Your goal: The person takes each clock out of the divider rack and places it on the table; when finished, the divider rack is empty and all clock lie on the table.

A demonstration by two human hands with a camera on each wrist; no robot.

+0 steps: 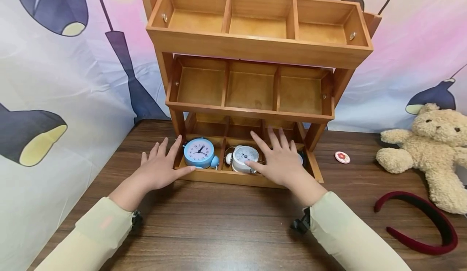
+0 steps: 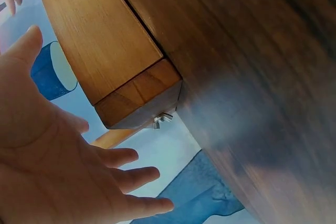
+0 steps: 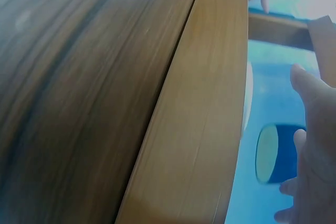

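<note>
The left hand [image 1: 160,167] is held palm down with its fingers spread and nothing gripped. Just to its right, a light-blue round alarm clock with a white face [image 1: 198,152] is seated in the left compartment of the bottom tier of a three-tier honey-brown wooden rack [image 1: 259,50]. The left thumb is brought to that compartment's front edge; whether the clock is touched there cannot be told.

The right hand [image 1: 279,163] is likewise spread, with nothing pinched. Under and beside its thumb, a white round alarm clock with a pale dial [image 1: 245,154] is lodged in the middle compartment, its dial partly covered by the thumb; contact cannot be made out. A small dark-blue edge is glimpsed beyond the right hand in the right compartment, mostly hidden.

Ahead of and above both hands, the two upper tiers are raised. A silver metal wing nut [image 2: 163,119] is seen near the left fingers, on the rack's end.

To the right of the right hand, a round red-and-white badge [image 1: 342,157], a curly beige teddy bear [image 1: 425,155] and a dark-red velvety headband [image 1: 446,230] are laid out on the dark-brown wood-grain table [image 1: 219,226].
</note>
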